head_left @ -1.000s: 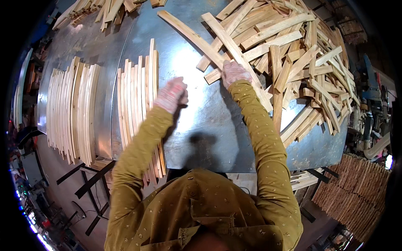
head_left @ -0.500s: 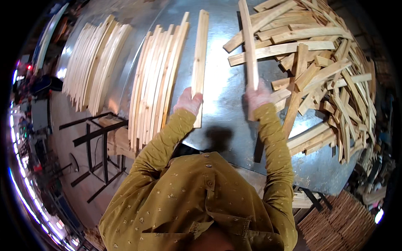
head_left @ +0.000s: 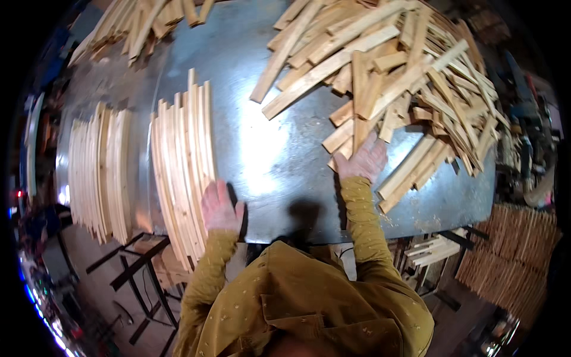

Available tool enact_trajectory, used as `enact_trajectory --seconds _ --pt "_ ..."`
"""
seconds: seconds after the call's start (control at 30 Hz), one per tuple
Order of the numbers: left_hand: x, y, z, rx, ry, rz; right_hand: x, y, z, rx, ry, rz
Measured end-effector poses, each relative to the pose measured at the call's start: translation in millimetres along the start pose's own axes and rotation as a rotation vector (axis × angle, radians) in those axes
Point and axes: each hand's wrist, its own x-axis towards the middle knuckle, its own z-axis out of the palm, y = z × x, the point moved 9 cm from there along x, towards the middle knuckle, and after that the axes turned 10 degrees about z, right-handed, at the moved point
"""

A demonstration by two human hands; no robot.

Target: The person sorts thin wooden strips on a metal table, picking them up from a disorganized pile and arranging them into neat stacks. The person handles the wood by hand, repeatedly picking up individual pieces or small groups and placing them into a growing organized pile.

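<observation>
On the shiny sheet-metal surface (head_left: 267,160), the left hand (head_left: 219,207) lies flat and open against the right edge of a neat row of pale wooden slats (head_left: 181,172), while the right hand (head_left: 364,160), fingers spread, rests on the near edge of a loose heap of pale wooden slats (head_left: 404,77); neither grips anything.

A broad sheet-metal table (head_left: 267,154) fills the middle. On it, at nine o'clock, lies a row of long thin wooden slats (head_left: 98,169) set side by side; just right of it, a second row of the same slats (head_left: 181,166). At two o'clock a loose heap of short wooden offcuts (head_left: 392,77) covers the table's far right. At eleven o'clock another bundle of slats (head_left: 137,24) lies at the far edge. At four o'clock, off the table, stands a stack of wooden strips (head_left: 511,256).
</observation>
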Motion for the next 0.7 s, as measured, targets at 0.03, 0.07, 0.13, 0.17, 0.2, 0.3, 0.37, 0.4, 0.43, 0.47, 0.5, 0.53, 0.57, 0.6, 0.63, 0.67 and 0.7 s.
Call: enact_trajectory --seconds 0.03,0.07,0.13,0.17,0.2,0.3,0.37,0.4,0.43,0.47,0.5,0.53,0.57,0.6,0.63,0.67,0.7 --pt "41 20 -6 -0.132 -0.004 0.050 -8 40 23 0.070 -0.163 0.088" --pt "88 37 -10 -0.217 0.084 0.128 -23 72 54 0.154 -0.316 0.172" --pt "186 66 -25 -0.301 0.163 0.155 -32 97 68 0.271 -0.466 0.232" --pt "225 66 -29 -0.348 0.193 0.091 -33 95 56 0.297 -0.474 0.211" --pt "261 52 -11 -0.231 0.261 0.042 -35 92 50 0.325 -0.487 0.182" --pt "316 60 21 -0.108 -0.251 -0.062 -36 104 53 0.781 -0.573 0.129" --pt "308 63 19 -0.284 -0.205 -0.039 -35 112 66 1.119 -0.731 0.304" --pt "295 53 14 -0.356 -0.178 -0.042 -37 102 61 1.285 -0.834 0.384" --pt "273 52 24 -0.912 -0.259 -0.078 -41 90 57 1.449 -0.942 0.472" --pt "244 53 27 -1.475 -0.310 -0.113 -43 77 49 1.547 -0.977 0.490" --pt "217 54 16 -2.033 -0.330 -0.137 -50 59 43 1.564 -1.064 0.465" --pt "192 42 16 -2.149 -0.283 -0.233 -56 40 40 1.568 -1.157 0.436" --pt "168 35 16 -2.265 -0.226 -0.332 -63 18 35 1.567 -1.254 0.407" --pt "146 31 11 -2.207 -0.154 -0.338 -64 -12 23 1.628 -1.248 0.332" --pt "130 34 6 -2.207 -0.142 -0.296 -63 -36 28 1.638 -1.269 0.249" --pt "117 33 7 -2.251 -0.125 -0.301 -62 -61 37 1.649 -1.291 0.168" --pt "104 28 13 -2.295 -0.104 -0.308 -53 -82 57 1.521 -1.244 0.176"
